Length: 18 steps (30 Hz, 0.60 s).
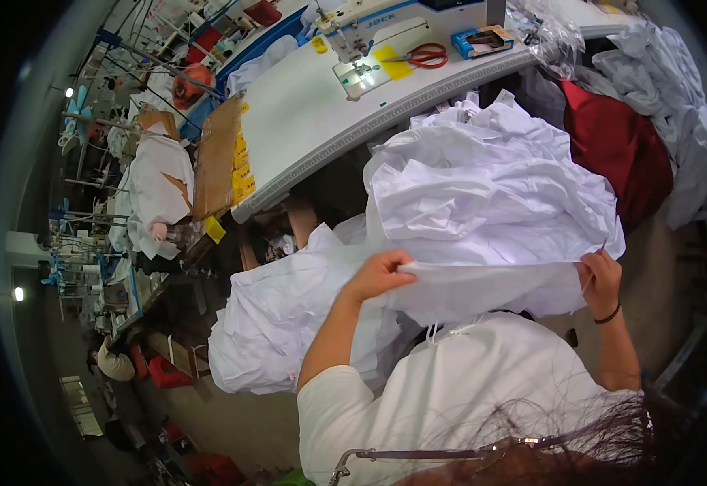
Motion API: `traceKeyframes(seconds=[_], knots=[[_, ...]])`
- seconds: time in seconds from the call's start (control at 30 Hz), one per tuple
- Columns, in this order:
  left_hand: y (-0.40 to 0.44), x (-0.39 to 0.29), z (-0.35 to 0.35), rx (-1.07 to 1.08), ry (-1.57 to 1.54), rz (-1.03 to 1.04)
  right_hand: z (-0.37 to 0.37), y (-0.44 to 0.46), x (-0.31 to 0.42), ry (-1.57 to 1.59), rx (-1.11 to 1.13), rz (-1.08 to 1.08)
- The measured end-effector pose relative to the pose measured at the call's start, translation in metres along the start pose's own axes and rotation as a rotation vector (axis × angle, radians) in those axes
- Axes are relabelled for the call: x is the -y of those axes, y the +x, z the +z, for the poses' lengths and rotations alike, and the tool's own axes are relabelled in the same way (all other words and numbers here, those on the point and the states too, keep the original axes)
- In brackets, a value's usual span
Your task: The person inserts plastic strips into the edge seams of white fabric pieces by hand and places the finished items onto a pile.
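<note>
A white cloth (pixel 491 287) is stretched between my two hands, its edge running almost straight across in front of my chest. My left hand (pixel 379 275) pinches one end of that edge between thumb and fingers. At the other end my right hand (pixel 601 279) is closed on the cloth, and a thin dark tip shows above its fingers, too small to name. Behind the edge rises a large crumpled heap of white fabric (pixel 483 178). More white fabric (pixel 288 316) hangs in folds to the left of my left hand.
Ahead stands a sewing table (pixel 288 121) with a sewing machine (pixel 410 20). Red-handled scissors (pixel 426 56) and a small blue box (pixel 481 41) lie on it. Red cloth (pixel 617 154) and piled white garments (pixel 669 105) are at right. Another person (pixel 115 364) is far left.
</note>
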<state>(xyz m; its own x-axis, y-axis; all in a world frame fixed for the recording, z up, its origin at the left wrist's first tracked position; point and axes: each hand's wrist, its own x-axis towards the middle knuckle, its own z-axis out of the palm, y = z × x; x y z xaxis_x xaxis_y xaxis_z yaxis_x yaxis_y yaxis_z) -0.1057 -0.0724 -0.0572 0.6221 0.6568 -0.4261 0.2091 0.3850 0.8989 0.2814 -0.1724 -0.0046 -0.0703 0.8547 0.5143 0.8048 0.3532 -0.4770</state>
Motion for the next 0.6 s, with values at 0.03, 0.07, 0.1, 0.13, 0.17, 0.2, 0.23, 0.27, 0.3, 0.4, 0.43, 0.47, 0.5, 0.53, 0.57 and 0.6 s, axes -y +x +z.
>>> traceKeyframes(seconds=[0.03,0.07,0.1,0.13,0.17,0.2,0.23,0.27,0.3,0.4,0.43,0.47,0.5,0.53,0.57,0.6], knots=[[-0.003,-0.024,-0.007,0.025,-0.042,0.198,-0.002,0.003,-0.002,0.021,-0.016,0.002],[0.002,-0.036,-0.013,-0.024,0.113,0.422,-0.005,0.01,-0.002,0.021,-0.015,-0.001],[0.009,-0.056,-0.017,-0.142,0.394,0.474,-0.009,0.02,-0.001,0.026,-0.068,-0.037],[0.017,-0.076,-0.019,-0.261,0.677,0.517,-0.012,0.031,-0.001,0.031,-0.121,-0.071],[0.029,-0.086,-0.019,-0.368,0.664,0.453,-0.014,0.041,-0.002,0.0,-0.125,-0.077],[0.044,-0.093,-0.017,-0.473,0.65,0.389,-0.011,0.051,-0.007,0.003,-0.117,-0.054],[0.064,-0.094,-0.018,-0.516,0.576,0.42,-0.006,0.061,-0.013,0.006,-0.112,-0.031],[0.085,-0.084,-0.028,-0.517,0.577,0.422,0.002,0.068,-0.024,0.01,-0.003,0.078],[0.109,-0.065,-0.043,-0.472,0.566,0.256,0.014,0.073,-0.035,0.025,0.051,0.16],[0.151,-0.011,-0.075,-0.43,0.365,-0.015,0.054,0.057,-0.08,0.026,0.16,0.285],[0.158,0.003,-0.08,-0.432,0.171,-0.129,0.062,0.052,-0.088,0.035,0.186,0.327],[0.163,0.016,-0.082,-0.447,0.147,-0.119,0.066,0.049,-0.092,0.074,0.183,0.397],[0.162,0.02,-0.08,-0.461,0.124,-0.113,0.07,0.048,-0.096,0.073,0.181,0.399],[0.162,0.022,-0.081,-0.462,0.274,-0.168,0.074,0.046,-0.099,0.053,0.179,0.416],[0.163,0.018,-0.081,-0.457,0.278,-0.171,0.079,0.045,-0.103,0.034,0.176,0.434],[0.165,0.013,-0.081,-0.42,0.434,-0.272,0.083,0.045,-0.108,0.034,0.172,0.44]])
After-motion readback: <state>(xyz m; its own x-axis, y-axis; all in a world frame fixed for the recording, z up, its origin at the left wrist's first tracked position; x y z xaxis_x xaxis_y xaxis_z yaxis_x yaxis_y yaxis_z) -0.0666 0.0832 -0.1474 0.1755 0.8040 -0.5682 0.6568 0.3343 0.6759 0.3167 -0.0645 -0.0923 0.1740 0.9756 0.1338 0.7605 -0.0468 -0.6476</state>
